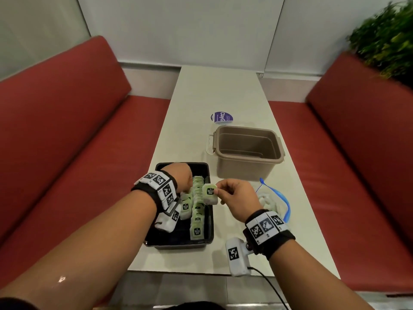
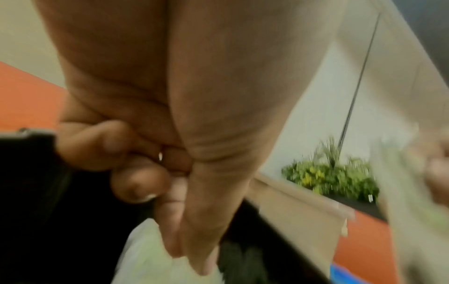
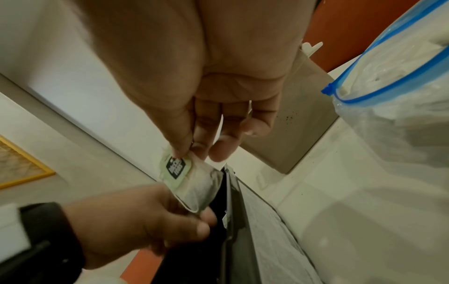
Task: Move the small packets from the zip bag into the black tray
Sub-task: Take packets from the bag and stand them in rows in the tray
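Note:
The black tray (image 1: 176, 236) sits at the near left of the table with rows of small pale-green packets (image 1: 196, 229) standing in it. My right hand (image 1: 218, 191) pinches one packet (image 1: 210, 193) by its top edge, hanging just above the tray's right side; the right wrist view shows this packet (image 3: 192, 180) between thumb and fingers. My left hand (image 1: 188, 186) is inside the tray, where its thumb and forefinger (image 2: 192, 261) pinch the top of a packet (image 2: 145, 259) in the row. The zip bag (image 1: 274, 202), blue-zipped and gaping, lies right of my right hand with white packets inside.
A beige plastic bin (image 1: 248, 151) stands behind the tray and bag, with a purple round label (image 1: 221, 117) beyond it. Red benches (image 1: 67, 130) flank the narrow table. A plant (image 1: 384, 36) is at the far right.

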